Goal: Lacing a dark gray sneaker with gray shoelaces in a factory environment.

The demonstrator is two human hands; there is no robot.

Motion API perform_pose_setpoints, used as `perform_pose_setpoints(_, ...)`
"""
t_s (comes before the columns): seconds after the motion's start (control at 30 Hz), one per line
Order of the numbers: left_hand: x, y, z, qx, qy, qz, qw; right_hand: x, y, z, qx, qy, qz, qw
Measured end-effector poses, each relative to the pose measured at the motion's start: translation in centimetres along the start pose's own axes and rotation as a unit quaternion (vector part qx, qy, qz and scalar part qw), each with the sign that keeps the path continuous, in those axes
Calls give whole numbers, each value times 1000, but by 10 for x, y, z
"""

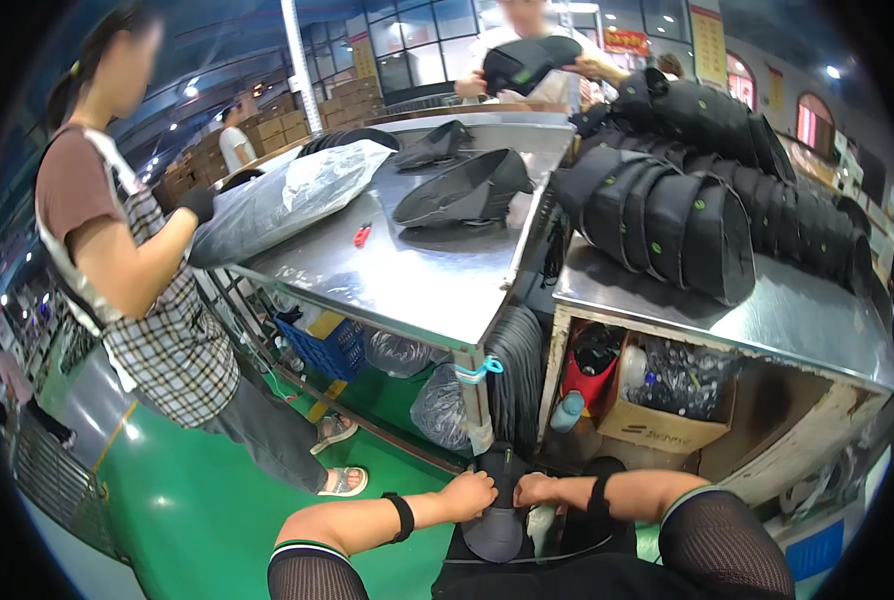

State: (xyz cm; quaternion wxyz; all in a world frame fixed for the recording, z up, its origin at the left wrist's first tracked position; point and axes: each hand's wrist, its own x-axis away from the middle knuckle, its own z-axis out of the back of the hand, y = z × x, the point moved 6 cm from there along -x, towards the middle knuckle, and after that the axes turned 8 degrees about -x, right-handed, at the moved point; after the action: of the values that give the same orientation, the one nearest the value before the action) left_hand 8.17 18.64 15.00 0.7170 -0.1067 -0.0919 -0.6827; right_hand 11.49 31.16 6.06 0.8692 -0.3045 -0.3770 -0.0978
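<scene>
- Fingers of left hand (pixel 470 494) and right hand (pixel 537 490): curled, pinching opposite edges of black-and-grey piece (pixel 495 537).
- Piece: wearer's side of steel surface (pixel 417 285).
- Black shells (pixel 657 220): right of surface.

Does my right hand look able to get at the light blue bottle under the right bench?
Probably yes: the bench is open in front, and nothing visible blocks the bottle. Your right hand, though, seems closed on the black piece, so it would need freeing first.
</scene>
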Motion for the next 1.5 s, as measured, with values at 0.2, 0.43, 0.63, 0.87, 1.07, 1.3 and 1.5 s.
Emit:
perform_pose_setpoints(0.2,1,-4,1,20,9,58,998,13,4,11,-151,99,24,983)
perform_pose_setpoints(0.43,-18,-24,-18,167,-101,116,974,6,8,-1,-46,26,7,999)
perform_pose_setpoints(0.63,-13,-32,-17,210,-57,245,945,20,11,4,-127,293,24,947)
perform_pose_setpoints(0.87,-30,-18,-14,56,-178,167,968,38,-6,6,126,241,143,952)
perform_pose_setpoints(1.07,-7,-10,-5,104,-20,87,991,69,-13,18,65,274,320,905)
perform_pose_setpoints(1.3,-4,-25,-11,275,28,158,948,37,-14,20,-14,139,235,962)
perform_pose_setpoints(1.5,-16,-27,-24,216,-72,210,951,14,-5,8,-19,56,16,998)
